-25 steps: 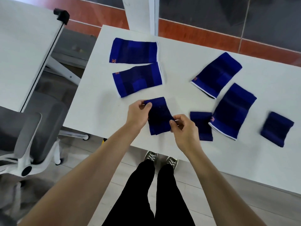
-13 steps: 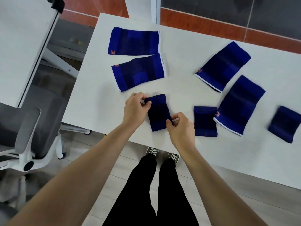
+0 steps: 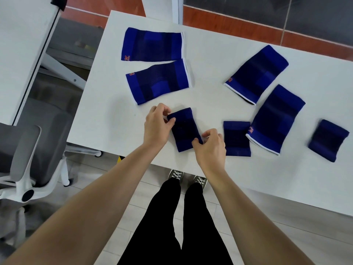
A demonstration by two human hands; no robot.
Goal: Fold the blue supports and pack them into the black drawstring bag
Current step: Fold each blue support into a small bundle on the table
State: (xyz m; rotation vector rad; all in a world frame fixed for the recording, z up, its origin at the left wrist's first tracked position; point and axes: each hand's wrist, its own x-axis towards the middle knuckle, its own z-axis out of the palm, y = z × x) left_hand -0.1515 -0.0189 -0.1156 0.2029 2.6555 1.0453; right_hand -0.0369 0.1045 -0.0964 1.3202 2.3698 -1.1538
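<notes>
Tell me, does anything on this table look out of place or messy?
Nothing damaged. The unfolded supports on the right lie askew, unlike the tidy pair on the left. The lower one overlaps a folded support. No black bag is in view.

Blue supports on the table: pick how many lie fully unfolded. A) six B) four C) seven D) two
B: four long ones lie flat; three are folded short, one pinched by the left hand and right hand.
</notes>
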